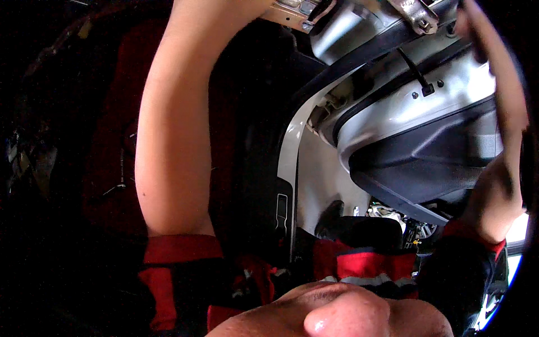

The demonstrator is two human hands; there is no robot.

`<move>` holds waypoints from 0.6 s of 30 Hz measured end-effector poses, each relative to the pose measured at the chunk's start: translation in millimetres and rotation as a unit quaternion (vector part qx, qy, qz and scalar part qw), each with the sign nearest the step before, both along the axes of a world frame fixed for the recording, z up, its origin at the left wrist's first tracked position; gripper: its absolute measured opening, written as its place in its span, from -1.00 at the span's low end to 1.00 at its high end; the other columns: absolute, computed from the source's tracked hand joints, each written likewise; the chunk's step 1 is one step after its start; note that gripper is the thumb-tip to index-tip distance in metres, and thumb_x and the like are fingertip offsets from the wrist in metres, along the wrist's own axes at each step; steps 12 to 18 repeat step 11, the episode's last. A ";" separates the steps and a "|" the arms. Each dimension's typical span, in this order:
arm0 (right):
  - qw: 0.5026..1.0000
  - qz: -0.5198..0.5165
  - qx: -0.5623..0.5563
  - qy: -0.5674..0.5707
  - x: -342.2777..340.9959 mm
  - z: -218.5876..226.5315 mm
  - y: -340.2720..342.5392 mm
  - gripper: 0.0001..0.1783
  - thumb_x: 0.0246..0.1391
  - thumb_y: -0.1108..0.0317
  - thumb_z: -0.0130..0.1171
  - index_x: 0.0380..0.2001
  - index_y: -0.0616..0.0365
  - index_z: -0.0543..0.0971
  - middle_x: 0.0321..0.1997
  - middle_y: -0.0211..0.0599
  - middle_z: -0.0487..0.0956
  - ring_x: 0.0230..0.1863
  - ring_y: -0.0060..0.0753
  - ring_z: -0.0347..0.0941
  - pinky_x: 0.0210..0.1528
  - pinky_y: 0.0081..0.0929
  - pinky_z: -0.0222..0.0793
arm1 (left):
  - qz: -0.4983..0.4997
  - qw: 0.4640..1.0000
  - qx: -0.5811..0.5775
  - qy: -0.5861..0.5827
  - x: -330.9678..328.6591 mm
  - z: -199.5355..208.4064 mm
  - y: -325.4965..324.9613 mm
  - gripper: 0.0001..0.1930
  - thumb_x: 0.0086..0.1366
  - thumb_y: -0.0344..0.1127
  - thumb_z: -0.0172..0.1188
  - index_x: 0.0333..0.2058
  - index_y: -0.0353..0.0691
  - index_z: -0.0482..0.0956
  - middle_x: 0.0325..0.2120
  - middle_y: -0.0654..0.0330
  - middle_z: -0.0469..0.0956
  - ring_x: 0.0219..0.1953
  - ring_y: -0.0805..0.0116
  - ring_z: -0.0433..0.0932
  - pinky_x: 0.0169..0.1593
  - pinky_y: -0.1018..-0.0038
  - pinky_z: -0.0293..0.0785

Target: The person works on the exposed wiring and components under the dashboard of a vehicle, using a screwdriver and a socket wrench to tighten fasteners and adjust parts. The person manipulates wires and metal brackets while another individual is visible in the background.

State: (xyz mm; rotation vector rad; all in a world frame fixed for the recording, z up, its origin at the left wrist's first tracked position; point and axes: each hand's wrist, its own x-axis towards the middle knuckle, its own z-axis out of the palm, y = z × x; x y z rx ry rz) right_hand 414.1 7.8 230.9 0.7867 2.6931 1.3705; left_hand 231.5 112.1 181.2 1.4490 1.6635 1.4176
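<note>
My left forearm (174, 129) reaches up past the top edge, so my left hand is out of view. Close to where it leaves the picture is a metal bracket (287, 17) with holes, on the car body. My right hand (470, 28) is raised at the upper right rim, blurred and partly in shadow; its fingers cannot be made out. Nearest to it are the hinge side of an open car door (387, 126) and a metal hinge (418, 19) with a bolt. I cannot tell whether the right hand holds anything.
A black door check strap (414, 66) spans the gap to the door. The dark door trim (421, 149) faces me. A light door sill (287, 157) runs down the middle, with pale floor (317, 174) beyond. A dark car interior with reddish carpet (115, 163) lies left.
</note>
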 end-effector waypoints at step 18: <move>0.993 0.068 0.100 0.012 -3.4 11.6 68.8 -0.78 0.16 0.37 -0.06 -0.24 0.24 0.52 -0.21 -0.22 0.51 -0.03 -0.23 0.32 0.01 -0.34 0.18 | 0.020 0.976 0.212 0.043 -4.4 -38.1 1.5 -0.75 0.22 -0.30 0.08 -0.42 -0.44 0.51 -0.51 -0.12 0.50 -0.40 -0.03 0.48 -0.31 0.24 0.37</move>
